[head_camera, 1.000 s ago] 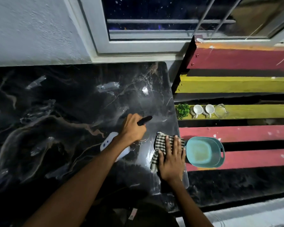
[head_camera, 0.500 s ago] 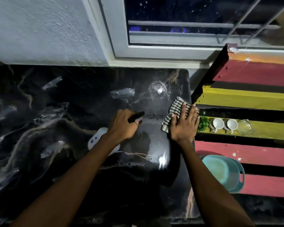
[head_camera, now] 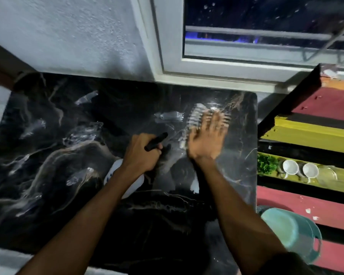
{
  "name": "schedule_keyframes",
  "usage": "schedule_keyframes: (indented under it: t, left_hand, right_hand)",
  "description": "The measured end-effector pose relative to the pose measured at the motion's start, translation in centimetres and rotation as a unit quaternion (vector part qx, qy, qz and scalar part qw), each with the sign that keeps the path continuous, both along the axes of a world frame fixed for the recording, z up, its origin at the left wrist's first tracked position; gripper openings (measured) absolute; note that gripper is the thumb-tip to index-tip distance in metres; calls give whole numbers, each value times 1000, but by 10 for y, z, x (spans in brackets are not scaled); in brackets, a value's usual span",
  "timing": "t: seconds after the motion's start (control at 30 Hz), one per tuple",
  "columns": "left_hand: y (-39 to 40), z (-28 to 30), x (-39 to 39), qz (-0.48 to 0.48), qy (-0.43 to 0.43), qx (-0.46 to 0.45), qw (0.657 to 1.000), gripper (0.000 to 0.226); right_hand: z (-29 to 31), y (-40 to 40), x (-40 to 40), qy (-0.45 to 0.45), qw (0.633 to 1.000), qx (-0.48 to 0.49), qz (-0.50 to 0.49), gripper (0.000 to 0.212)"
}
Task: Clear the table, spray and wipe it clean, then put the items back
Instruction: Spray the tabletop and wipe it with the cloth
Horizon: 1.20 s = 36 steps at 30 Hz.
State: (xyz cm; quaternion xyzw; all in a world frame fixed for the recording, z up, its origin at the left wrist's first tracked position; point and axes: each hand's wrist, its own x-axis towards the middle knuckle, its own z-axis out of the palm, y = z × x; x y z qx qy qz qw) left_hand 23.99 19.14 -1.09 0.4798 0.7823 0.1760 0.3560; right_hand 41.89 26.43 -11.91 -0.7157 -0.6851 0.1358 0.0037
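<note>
Two bare hands work over the black marbled table [head_camera: 48,175], which serves as the landmark. Left hand [head_camera: 141,153], above the table's middle, is closed around the neck of a white spray bottle [head_camera: 115,173]; the bottle's black nozzle [head_camera: 156,141] projects past the knuckles toward the table's far edge, and its white body lies under the wrist, close to the tabletop, though contact cannot be judged. Right hand [head_camera: 207,139], toward the table's far right corner, lies flat with fingers spread wide, palm pressing a checked cloth [head_camera: 193,120] against the surface; hand and cloth are motion-blurred. Beyond the table's far edge stand a pale wall and a white window frame [head_camera: 167,46]. Off the table's right edge run painted slats; one yellow slat [head_camera: 338,180] carries a green sprig [head_camera: 266,164] and two white cups [head_camera: 290,166]. A teal basin [head_camera: 284,231] sits near the table's front right corner.
</note>
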Motion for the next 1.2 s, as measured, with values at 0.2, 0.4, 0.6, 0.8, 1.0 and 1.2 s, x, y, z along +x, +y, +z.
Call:
schedule_keyframes:
  t: [0.2,0.4,0.6,0.8,1.0,1.2]
  left_hand:
    - [-5,-5,-19,68,-19,13,997,11]
    - [-11,-3,-25,135,-71,15,988,13]
    - [-14,12,-34,165,-84,41,982,16]
    - [-14,17,-46,151,-80,39,985,15]
    - [-17,8,-40,189,-129,35,973,20]
    - [-6,8,-25,181,-135,35,974,21]
  right_hand:
    - [5,-126,-21,69,959,-24,273,68]
    - [0,-16,69,-20,997,-21,73,71]
    - [8,41,-97,22,997,4,72,76]
    - [3,-78,-88,81,918,-3,389,68]
    - [7,16,92,-29,996,5,85,72]
    - [13,89,-46,-2,997,3,-72,79]
